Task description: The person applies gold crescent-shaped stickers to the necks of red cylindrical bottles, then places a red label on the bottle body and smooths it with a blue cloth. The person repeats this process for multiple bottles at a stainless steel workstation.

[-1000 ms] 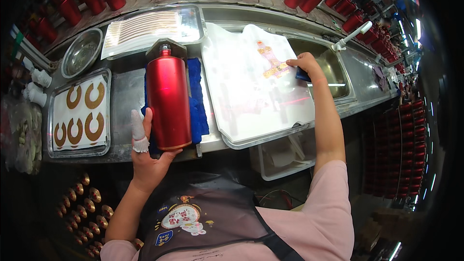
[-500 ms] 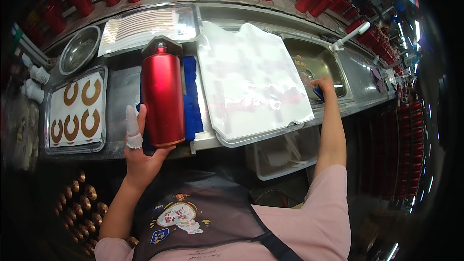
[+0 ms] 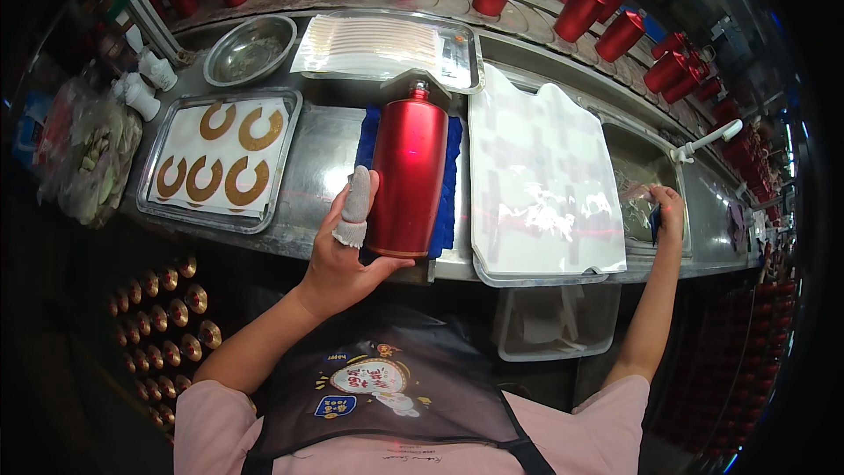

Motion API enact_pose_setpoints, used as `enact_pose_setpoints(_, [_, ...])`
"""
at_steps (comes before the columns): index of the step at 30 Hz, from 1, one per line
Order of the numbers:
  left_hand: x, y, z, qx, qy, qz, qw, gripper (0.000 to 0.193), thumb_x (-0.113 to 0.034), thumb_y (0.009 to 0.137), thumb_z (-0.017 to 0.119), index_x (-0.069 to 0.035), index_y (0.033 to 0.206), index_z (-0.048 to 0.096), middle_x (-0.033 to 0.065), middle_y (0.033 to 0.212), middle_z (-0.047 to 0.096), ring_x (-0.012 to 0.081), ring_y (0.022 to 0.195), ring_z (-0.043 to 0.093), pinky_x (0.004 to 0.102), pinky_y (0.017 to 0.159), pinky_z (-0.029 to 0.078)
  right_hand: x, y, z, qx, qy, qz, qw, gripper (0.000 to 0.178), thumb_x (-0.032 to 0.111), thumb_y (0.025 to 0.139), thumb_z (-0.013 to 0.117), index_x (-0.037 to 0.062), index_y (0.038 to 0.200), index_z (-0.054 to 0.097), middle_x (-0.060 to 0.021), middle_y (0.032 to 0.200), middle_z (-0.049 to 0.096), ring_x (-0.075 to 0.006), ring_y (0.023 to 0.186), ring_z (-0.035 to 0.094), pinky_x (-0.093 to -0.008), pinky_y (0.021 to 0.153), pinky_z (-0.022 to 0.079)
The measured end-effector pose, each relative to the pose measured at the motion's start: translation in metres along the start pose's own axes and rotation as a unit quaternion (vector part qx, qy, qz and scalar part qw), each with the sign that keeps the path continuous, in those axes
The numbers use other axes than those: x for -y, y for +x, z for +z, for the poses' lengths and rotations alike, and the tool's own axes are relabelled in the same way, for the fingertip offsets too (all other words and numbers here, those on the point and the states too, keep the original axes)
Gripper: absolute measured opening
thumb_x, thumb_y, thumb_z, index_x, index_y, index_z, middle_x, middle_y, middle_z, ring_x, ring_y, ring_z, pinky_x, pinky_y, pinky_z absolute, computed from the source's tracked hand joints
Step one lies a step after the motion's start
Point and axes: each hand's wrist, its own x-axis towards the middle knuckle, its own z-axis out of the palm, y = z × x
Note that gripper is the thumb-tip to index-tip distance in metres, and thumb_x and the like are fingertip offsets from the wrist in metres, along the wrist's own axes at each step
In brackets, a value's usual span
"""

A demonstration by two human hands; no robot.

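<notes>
A glossy red metal bottle (image 3: 409, 180) with a narrow metal neck lies on a blue cloth (image 3: 450, 185), its neck against a dark angled rest (image 3: 440, 92). My left hand (image 3: 352, 246) cups its base and left side, the thumb along the bottom edge and a grey finger cot on one finger. Over the sink (image 3: 607, 127) my right hand (image 3: 668, 211) is closed around a small dark blue piece (image 3: 655, 222) whose kind is mostly hidden. Something clear and shiny, perhaps film, shows at its fingertips. Beside the bottle lies a white sheet with transparent decals (image 3: 545, 185).
At left, a tray (image 3: 286, 158) carries gold C-shaped decals (image 3: 251, 180); a steel bowl (image 3: 251, 51) and a tray of strip decals (image 3: 369, 44) stand behind. A white tap (image 3: 708, 141) reaches over the sink. Red bottles (image 3: 580, 10) line the conveyor at the back.
The head view has swung left, so everything sits farther right. My left hand stays on the bottle. My right hand remains over the sink, and something clear now shows at its fingertips.
</notes>
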Motion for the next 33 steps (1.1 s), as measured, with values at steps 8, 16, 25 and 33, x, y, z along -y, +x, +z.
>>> enact_pose_setpoints(8, [0.004, -0.001, 0.002, 0.016, -0.063, -0.051, 0.997, 0.112, -0.024, 0.069, 0.094, 0.005, 0.155, 0.030, 0.0261, 0.156, 0.043, 0.0437, 0.137, 0.049, 0.0443, 0.114, 0.042, 0.121, -0.078, 0.103, 0.056, 0.068, 0.013, 0.996, 0.022, 0.022, 0.096, 0.070, 0.0016, 0.106, 0.068, -0.0007, 0.069, 0.060, -0.0065, 0.038, 0.046, -0.0231, 0.037, 0.035])
enact_pose_setpoints(16, [0.002, 0.040, -0.035, -0.142, -0.307, -0.111, 0.935, 0.053, -0.022, 0.105, 0.060, 0.005, 0.147, 0.045, 0.0168, 0.109, 0.073, 0.0145, 0.095, 0.072, 0.0285, 0.088, 0.057, 0.210, -0.137, 0.225, 0.286, 0.226, 0.061, 0.929, 0.017, 0.017, 0.098, 0.066, 0.0006, 0.102, 0.063, -0.0122, 0.088, 0.072, -0.0060, 0.042, 0.044, -0.0235, 0.041, 0.032])
enact_pose_setpoints(25, [-0.007, 0.140, -0.039, -0.041, -0.484, -0.251, 0.837, 0.049, -0.046, 0.105, 0.056, 0.003, 0.115, 0.057, 0.0125, 0.103, 0.070, 0.0174, 0.088, 0.070, 0.0294, 0.081, 0.056, 0.281, -0.161, 0.317, 0.371, 0.395, 0.101, 0.835, 0.019, 0.019, 0.104, 0.056, 0.0026, 0.097, 0.060, -0.0068, 0.072, 0.065, -0.0100, 0.041, 0.043, -0.0266, 0.042, 0.030])
enact_pose_setpoints(33, [0.002, 0.063, -0.045, -0.004, -0.414, -0.321, 0.851, 0.066, -0.009, 0.092, 0.071, 0.000, 0.150, 0.041, 0.0041, 0.090, 0.072, 0.0122, 0.076, 0.067, 0.0245, 0.071, 0.056, 0.181, -0.249, 0.315, 0.287, 0.204, 0.059, 0.934, 0.023, 0.026, 0.096, 0.068, 0.0046, 0.094, 0.060, -0.0053, 0.048, 0.051, -0.0134, 0.036, 0.049, -0.0239, 0.040, 0.038])
